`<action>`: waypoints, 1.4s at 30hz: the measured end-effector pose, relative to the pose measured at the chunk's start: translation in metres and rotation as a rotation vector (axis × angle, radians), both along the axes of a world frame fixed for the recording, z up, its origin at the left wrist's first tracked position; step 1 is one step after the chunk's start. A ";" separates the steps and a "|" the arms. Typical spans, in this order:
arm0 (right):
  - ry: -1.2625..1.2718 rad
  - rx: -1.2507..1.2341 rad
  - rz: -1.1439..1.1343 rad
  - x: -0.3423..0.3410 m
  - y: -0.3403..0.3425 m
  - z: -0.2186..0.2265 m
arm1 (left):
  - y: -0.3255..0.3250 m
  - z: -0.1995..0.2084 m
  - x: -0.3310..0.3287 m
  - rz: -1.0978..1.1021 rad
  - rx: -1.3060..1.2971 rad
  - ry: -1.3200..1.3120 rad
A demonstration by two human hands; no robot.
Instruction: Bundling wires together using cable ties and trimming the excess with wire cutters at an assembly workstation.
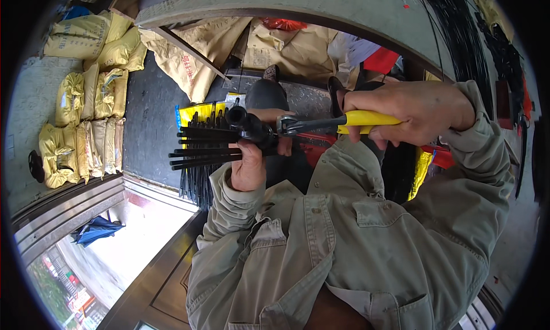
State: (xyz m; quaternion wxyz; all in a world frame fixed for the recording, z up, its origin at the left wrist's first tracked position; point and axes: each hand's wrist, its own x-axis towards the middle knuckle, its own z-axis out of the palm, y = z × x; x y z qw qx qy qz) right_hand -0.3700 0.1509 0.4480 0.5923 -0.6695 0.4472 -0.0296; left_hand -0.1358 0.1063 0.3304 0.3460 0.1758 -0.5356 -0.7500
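My right hand point(401, 112) is wrapped round the yellow handles of a pair of pliers point(315, 123). The grey jaws point left and sit right beside a black tubular part with a round open end point(243, 120). I cannot tell whether they grip it. My left hand point(249, 168) holds this part in front of my lap, thumb on the near side and fingers on the far side. Several thin black rods point(200, 152) stick out to the left from it. How the rods join the part is hidden by the hand.
A bundle of black rods point(197, 181) hangs by a yellow sheet point(201, 113) at my left. A grey tabletop edge point(286, 6) runs across the far side, with brown paper sacks point(292, 52) beneath. Stacked yellow bags point(80, 98) line the left wall; long black strands point(458, 32) lie far right.
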 end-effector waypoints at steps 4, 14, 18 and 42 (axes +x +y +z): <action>0.033 -0.053 -0.010 0.002 -0.004 -0.004 | 0.003 0.001 -0.009 0.095 0.005 -0.038; -0.049 -0.034 -0.063 -0.009 -0.006 -0.015 | -0.015 -0.007 -0.011 -0.097 -0.015 0.098; -0.012 -0.101 -0.002 -0.013 -0.014 -0.020 | -0.008 -0.006 -0.016 0.085 -0.028 0.042; -0.763 -0.609 -0.967 0.030 0.022 -0.162 | -0.119 -0.028 -0.020 0.517 0.367 0.752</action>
